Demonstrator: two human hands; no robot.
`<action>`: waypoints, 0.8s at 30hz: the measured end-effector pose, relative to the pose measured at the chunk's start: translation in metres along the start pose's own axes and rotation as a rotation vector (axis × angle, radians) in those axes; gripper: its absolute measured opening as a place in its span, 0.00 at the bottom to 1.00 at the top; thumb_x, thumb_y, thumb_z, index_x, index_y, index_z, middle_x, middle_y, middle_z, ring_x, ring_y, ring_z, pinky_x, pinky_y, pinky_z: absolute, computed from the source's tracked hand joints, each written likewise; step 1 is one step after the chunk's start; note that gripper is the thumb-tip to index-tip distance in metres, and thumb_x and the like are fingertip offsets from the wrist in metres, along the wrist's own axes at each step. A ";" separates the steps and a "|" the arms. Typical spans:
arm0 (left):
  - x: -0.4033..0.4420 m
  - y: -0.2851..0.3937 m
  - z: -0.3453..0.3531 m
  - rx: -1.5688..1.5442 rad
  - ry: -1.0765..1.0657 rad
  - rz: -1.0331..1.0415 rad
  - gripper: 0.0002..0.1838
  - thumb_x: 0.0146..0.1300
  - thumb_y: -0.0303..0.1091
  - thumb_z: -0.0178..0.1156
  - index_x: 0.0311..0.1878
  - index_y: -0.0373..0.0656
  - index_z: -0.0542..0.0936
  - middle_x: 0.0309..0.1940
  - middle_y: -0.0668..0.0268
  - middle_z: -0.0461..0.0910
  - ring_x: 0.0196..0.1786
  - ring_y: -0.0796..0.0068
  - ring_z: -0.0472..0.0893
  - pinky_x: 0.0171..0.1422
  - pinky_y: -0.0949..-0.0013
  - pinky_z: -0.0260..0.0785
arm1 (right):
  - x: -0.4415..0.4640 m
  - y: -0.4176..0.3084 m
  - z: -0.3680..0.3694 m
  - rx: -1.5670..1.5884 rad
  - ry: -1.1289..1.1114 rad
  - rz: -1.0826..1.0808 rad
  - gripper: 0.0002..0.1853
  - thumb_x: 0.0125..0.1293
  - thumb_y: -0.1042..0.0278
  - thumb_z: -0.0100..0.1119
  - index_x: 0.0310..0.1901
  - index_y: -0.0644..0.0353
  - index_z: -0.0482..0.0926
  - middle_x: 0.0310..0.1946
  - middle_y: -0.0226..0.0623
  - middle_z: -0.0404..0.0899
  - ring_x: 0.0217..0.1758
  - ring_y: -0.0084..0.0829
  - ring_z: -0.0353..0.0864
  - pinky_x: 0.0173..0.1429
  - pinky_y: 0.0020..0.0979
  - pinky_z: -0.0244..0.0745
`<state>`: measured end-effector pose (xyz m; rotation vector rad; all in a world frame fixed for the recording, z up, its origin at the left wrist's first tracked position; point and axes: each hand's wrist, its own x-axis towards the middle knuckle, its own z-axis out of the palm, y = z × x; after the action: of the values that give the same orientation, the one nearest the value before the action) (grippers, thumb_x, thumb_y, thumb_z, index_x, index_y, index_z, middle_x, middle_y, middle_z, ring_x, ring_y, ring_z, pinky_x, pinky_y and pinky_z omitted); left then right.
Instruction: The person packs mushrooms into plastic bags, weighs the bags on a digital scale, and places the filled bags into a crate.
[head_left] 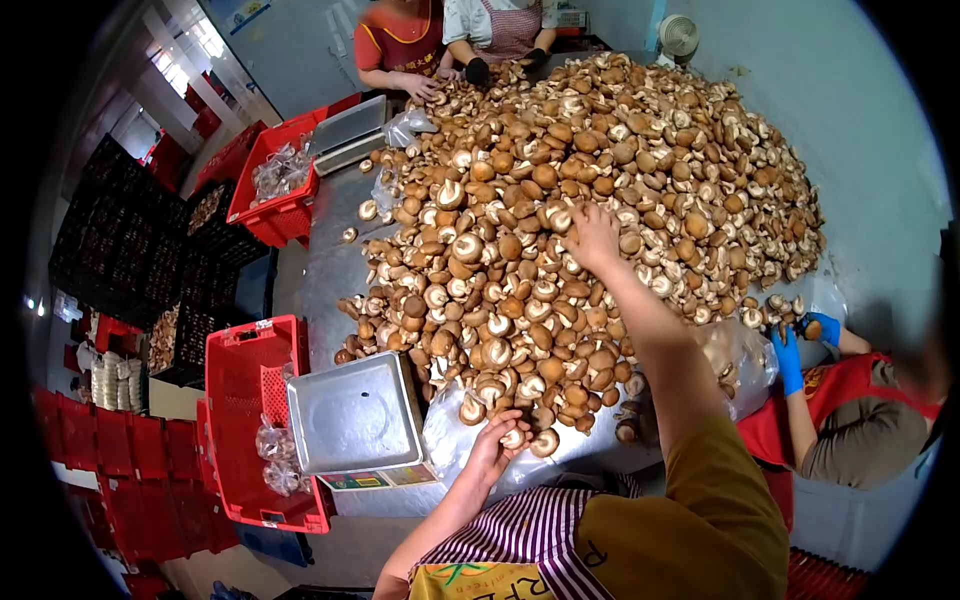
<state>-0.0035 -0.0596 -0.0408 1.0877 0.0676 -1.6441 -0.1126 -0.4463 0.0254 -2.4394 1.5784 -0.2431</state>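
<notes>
Brown mushrooms point(540, 175) with pale stems lie in a large heap on the metal table point(335, 225). Near the table's front edge, my left hand point(492, 443) has its fingers curled round a mushroom point(513, 438), pale underside showing. A second mushroom point(544, 442) sits just right of those fingers. My right hand point(594, 236) reaches into the middle of the heap, fingers bent down over a mushroom point(560, 220) at its fingertips. A clear plastic bag point(450, 430) lies by my left hand.
A scale point(355, 413) stands at the left beside a red crate point(255, 490) with bagged mushrooms. Another scale point(348, 130) and red crate point(290, 215) are farther back. Two people work across the table; a person with blue gloves point(788, 360) is at the right, near a filled bag point(735, 365).
</notes>
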 end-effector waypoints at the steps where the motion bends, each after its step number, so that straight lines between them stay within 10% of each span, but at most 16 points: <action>1: 0.002 0.000 -0.001 -0.001 0.000 -0.003 0.12 0.71 0.31 0.52 0.55 0.41 0.76 0.40 0.59 0.82 0.42 0.62 0.84 0.48 0.63 0.79 | -0.013 -0.003 0.002 -0.027 -0.004 -0.029 0.31 0.66 0.57 0.60 0.69 0.51 0.66 0.70 0.48 0.58 0.75 0.45 0.55 0.78 0.51 0.45; 10: 0.023 0.003 0.028 0.058 -0.038 -0.084 0.14 0.72 0.34 0.53 0.55 0.39 0.76 0.40 0.59 0.83 0.43 0.65 0.84 0.49 0.65 0.80 | -0.150 -0.043 0.040 0.153 -0.207 -0.550 0.30 0.67 0.57 0.58 0.69 0.49 0.67 0.73 0.42 0.57 0.77 0.39 0.52 0.78 0.48 0.49; 15: 0.022 0.012 0.030 0.082 -0.027 -0.043 0.15 0.72 0.37 0.53 0.56 0.38 0.76 0.40 0.59 0.83 0.44 0.64 0.84 0.51 0.63 0.79 | -0.085 -0.048 -0.002 0.372 -0.170 -0.243 0.19 0.71 0.62 0.52 0.58 0.62 0.76 0.59 0.46 0.75 0.69 0.43 0.67 0.76 0.48 0.56; 18: 0.022 0.014 0.024 0.095 -0.017 -0.039 0.15 0.73 0.38 0.52 0.54 0.38 0.77 0.40 0.59 0.83 0.43 0.64 0.84 0.50 0.62 0.80 | -0.006 -0.016 0.025 0.123 0.208 -0.101 0.28 0.74 0.55 0.47 0.71 0.59 0.62 0.69 0.46 0.62 0.72 0.43 0.59 0.76 0.50 0.50; 24: 0.024 0.009 0.037 0.096 0.000 -0.027 0.13 0.74 0.35 0.49 0.53 0.39 0.77 0.39 0.60 0.84 0.42 0.68 0.84 0.45 0.70 0.80 | -0.038 -0.047 0.039 0.044 -0.061 -0.092 0.33 0.71 0.50 0.53 0.73 0.53 0.60 0.72 0.49 0.53 0.77 0.47 0.48 0.79 0.49 0.43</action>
<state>-0.0186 -0.1013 -0.0316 1.1637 0.0038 -1.6857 -0.0768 -0.3891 0.0007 -2.4641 1.4226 -0.2141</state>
